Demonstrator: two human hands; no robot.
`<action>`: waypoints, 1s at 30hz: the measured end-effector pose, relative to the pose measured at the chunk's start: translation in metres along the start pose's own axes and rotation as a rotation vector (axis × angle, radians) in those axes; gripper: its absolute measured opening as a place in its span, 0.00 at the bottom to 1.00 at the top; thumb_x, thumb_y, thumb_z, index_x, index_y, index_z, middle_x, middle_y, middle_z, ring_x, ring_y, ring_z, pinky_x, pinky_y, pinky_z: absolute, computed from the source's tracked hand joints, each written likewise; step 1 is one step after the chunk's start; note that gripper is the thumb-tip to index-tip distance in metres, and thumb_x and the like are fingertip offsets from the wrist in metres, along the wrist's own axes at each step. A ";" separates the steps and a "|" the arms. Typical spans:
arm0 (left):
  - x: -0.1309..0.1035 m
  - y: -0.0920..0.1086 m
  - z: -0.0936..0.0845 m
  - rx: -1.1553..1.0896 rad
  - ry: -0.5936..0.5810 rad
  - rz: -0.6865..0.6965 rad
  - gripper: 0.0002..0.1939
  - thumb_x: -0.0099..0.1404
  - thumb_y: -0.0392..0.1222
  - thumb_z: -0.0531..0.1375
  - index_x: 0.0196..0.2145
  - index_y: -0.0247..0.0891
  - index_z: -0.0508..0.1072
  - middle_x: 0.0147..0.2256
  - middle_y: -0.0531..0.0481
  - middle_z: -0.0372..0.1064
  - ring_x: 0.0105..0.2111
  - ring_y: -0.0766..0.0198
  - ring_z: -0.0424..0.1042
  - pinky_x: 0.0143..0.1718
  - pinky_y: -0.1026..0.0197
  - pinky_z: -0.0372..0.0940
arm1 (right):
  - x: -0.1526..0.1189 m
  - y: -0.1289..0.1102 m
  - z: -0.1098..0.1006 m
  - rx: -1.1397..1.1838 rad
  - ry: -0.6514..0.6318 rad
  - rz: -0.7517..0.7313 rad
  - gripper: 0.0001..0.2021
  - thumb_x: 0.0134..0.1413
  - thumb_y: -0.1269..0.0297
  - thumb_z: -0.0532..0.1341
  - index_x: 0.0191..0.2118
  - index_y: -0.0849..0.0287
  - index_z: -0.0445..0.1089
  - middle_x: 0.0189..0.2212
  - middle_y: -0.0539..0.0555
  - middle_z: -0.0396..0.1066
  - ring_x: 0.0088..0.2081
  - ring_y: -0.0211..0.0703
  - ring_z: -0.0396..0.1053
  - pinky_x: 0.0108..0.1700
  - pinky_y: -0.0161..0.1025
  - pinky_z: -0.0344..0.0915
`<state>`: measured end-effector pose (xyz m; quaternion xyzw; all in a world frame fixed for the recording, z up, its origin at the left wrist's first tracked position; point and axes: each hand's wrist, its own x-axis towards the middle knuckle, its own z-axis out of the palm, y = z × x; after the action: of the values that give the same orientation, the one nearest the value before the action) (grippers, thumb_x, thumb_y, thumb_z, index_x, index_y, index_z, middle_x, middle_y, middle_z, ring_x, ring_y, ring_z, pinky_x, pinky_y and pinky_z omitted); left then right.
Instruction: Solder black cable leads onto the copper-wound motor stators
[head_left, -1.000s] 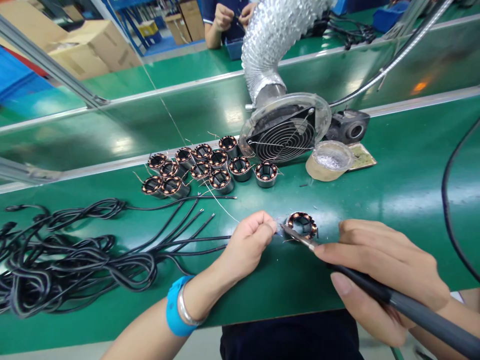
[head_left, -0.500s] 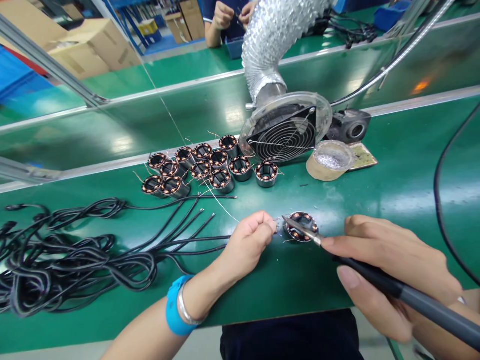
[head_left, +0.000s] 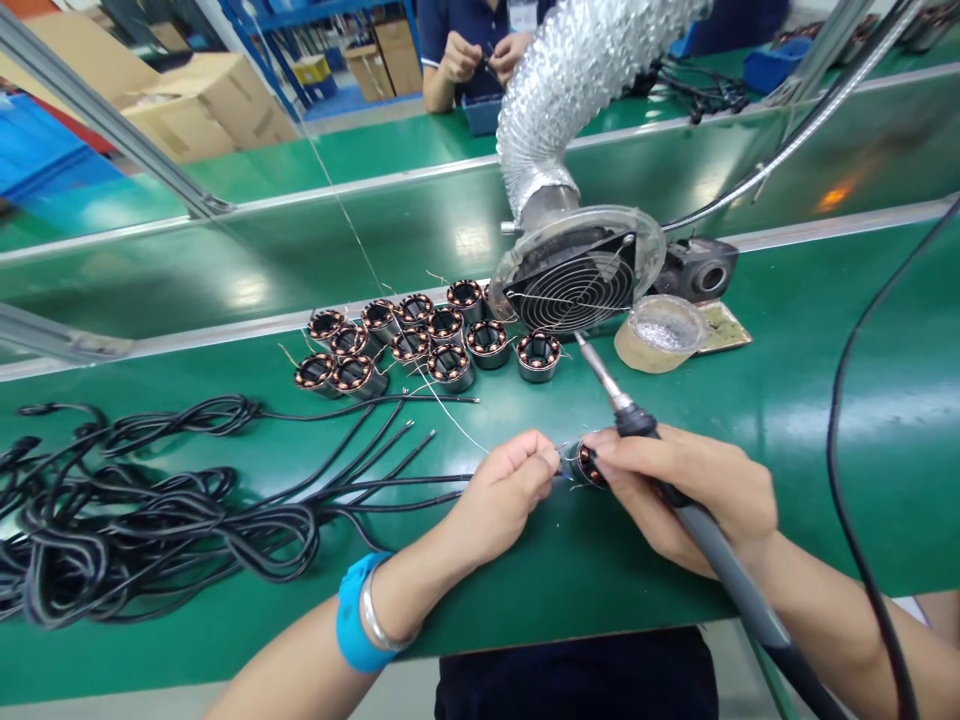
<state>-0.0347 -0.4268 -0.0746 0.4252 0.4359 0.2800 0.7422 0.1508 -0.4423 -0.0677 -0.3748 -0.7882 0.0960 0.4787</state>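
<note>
My left hand (head_left: 504,490) is closed in a pinch on thin wire ends beside a motor stator (head_left: 587,464) with copper windings. A thin strand of solder wire (head_left: 459,422) runs down into this hand, and a black cable (head_left: 420,478) leads up to it. My right hand (head_left: 686,490) is wrapped round a soldering iron (head_left: 626,408), whose tip points up and away, over the bench near the fan. Thumb and forefinger of that hand reach the stator's right side and cover part of it. What exactly the left fingertips pinch is mostly hidden.
Several stators (head_left: 450,367) stand grouped at the back. A fume fan (head_left: 574,290) with a silver duct (head_left: 536,110), a round tub (head_left: 660,335) and a sponge tray (head_left: 724,328) sit behind. Coiled black cables (head_left: 150,520) lie left. Across the bench, a person's hands (head_left: 461,58) work.
The soldering iron's tip has swung up and away from the stator. My right hand has moved left, its fingers now at the stator. My left hand stays nearly in place.
</note>
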 end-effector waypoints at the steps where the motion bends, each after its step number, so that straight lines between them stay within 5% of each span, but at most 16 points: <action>1: 0.000 -0.001 -0.001 0.000 -0.029 0.013 0.18 0.64 0.54 0.57 0.26 0.39 0.59 0.18 0.61 0.48 0.18 0.73 0.43 0.21 0.67 0.42 | 0.001 0.001 0.003 0.022 -0.023 -0.003 0.12 0.56 0.80 0.61 0.43 0.56 0.71 0.37 0.53 0.77 0.33 0.40 0.76 0.37 0.36 0.74; 7: -0.008 0.000 -0.010 0.195 -0.132 0.077 0.19 0.71 0.55 0.49 0.30 0.39 0.60 0.24 0.57 0.55 0.22 0.69 0.50 0.25 0.65 0.48 | 0.005 0.006 0.013 0.067 -0.090 -0.104 0.11 0.56 0.80 0.60 0.39 0.56 0.70 0.29 0.51 0.77 0.25 0.37 0.73 0.29 0.34 0.70; 13: -0.017 0.016 -0.009 0.631 -0.064 0.218 0.15 0.74 0.48 0.47 0.33 0.39 0.63 0.29 0.54 0.61 0.31 0.65 0.60 0.34 0.62 0.54 | 0.002 0.002 0.008 0.120 -0.070 -0.057 0.12 0.53 0.81 0.60 0.39 0.57 0.69 0.27 0.50 0.72 0.27 0.37 0.71 0.32 0.34 0.69; 24: -0.005 -0.010 -0.015 0.283 -0.123 0.120 0.19 0.71 0.55 0.50 0.29 0.38 0.61 0.25 0.57 0.55 0.26 0.69 0.53 0.29 0.65 0.50 | -0.006 0.000 0.015 0.096 -0.141 -0.097 0.15 0.53 0.79 0.59 0.46 0.60 0.69 0.29 0.54 0.71 0.29 0.40 0.69 0.31 0.37 0.67; 30: -0.008 -0.007 -0.015 0.332 -0.110 0.147 0.20 0.71 0.56 0.50 0.30 0.38 0.62 0.26 0.56 0.57 0.27 0.68 0.54 0.30 0.65 0.51 | -0.005 0.000 0.016 0.073 -0.097 -0.125 0.16 0.56 0.82 0.58 0.47 0.60 0.68 0.28 0.53 0.71 0.28 0.38 0.68 0.30 0.35 0.67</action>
<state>-0.0514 -0.4303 -0.0814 0.5871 0.4025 0.2338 0.6623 0.1384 -0.4426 -0.0794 -0.3022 -0.8282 0.1127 0.4583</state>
